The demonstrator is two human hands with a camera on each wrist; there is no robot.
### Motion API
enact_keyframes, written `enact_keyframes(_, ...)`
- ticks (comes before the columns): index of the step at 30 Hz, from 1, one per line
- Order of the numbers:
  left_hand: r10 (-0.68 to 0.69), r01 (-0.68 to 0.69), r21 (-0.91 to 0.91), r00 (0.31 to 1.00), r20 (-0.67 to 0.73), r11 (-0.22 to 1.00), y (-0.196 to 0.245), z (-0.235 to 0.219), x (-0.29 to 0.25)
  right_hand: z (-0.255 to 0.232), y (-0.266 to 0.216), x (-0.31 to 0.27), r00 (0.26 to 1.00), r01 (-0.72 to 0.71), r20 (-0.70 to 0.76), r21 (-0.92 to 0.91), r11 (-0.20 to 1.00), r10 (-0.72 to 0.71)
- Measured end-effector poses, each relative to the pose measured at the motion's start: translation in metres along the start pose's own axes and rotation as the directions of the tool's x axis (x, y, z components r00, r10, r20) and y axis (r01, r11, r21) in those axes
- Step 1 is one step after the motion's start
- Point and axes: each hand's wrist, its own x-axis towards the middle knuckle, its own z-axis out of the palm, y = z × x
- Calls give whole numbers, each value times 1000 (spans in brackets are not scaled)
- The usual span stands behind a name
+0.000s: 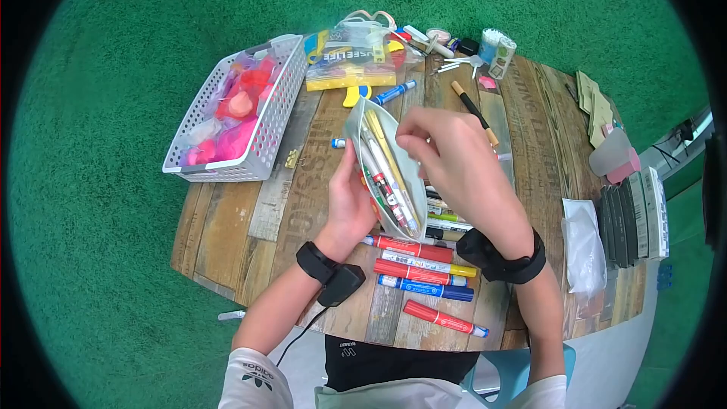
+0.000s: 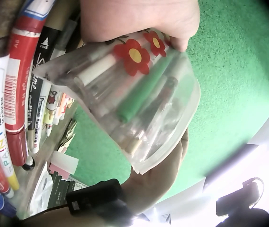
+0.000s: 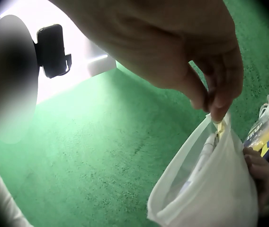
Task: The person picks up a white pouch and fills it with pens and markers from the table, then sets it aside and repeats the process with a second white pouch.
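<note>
The pouch (image 1: 411, 188), mouth open and full of pens (image 1: 385, 160), is over the tabletop (image 1: 312, 210), its side gripped by the left hand (image 1: 351, 210). The right hand (image 1: 463, 157) is at the mouth, fingers bent, tips close together; whether they pinch anything is hard to tell. Markers (image 1: 425, 288) lie nearby, left of which stands a basket (image 1: 276, 130).

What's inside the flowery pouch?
Several pens, including a yellow one, a white one and, through the side, a green one. Whatever lies under them, or behind the left hand, is covered.
</note>
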Motion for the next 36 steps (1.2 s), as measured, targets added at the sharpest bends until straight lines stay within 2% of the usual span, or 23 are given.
enact_keyframes(2,23,-24,-19,999,-34,1000,-1,4,1,-4,-6,0,992,19,128,-175,984,3)
enact_keyframes(3,22,-23,-18,999,-36,1000,-1,4,1,-5,-8,-2,992,18,128,-173,985,5)
enact_keyframes(5,50,-51,-10,997,-56,999,-1,3,2,-7,-12,-5,968,38,249,-215,976,17)
enact_keyframes(8,28,-30,-42,999,-40,999,1,5,0,0,-8,-9,958,122,281,-248,961,-50)
enact_keyframes(12,42,-44,-44,998,-44,998,1,6,-1,3,-8,-9,955,134,293,-269,954,-52)
enact_keyframes(14,72,-76,-39,993,-96,996,0,8,0,7,-8,-8,959,103,280,-211,972,-41)
enact_keyframes(18,79,-82,-10,987,-141,997,2,10,-3,15,-6,-9,967,94,251,-209,973,-40)
enact_keyframes(21,66,-72,-50,991,-118,996,3,7,-2,12,-3,-7,965,120,257,-231,966,-58)
enact_keyframes(23,74,-79,-48,993,-94,996,4,10,-2,3,-1,-5,957,179,255,-146,973,-138)
enact_keyframes(25,87,-90,-48,994,-71,995,6,9,-2,-6,-6,-3,963,155,240,-126,980,-121)
enact_keyframes(28,122,-129,-70,988,-94,989,7,3,3,-17,-6,-1,946,151,307,-136,979,-103)
enact_keyframes(30,119,-132,-95,984,-131,987,8,2,4,-22,-5,-2,879,188,461,-95,978,-125)
enact_keyframes(31,114,-135,-119,979,-168,984,9,1,4,-23,-5,-2,877,190,463,-94,977,-127)
enact_keyframes(36,121,-150,-166,977,-174,975,9,0,3,-20,-7,-1,877,210,462,-123,970,-132)
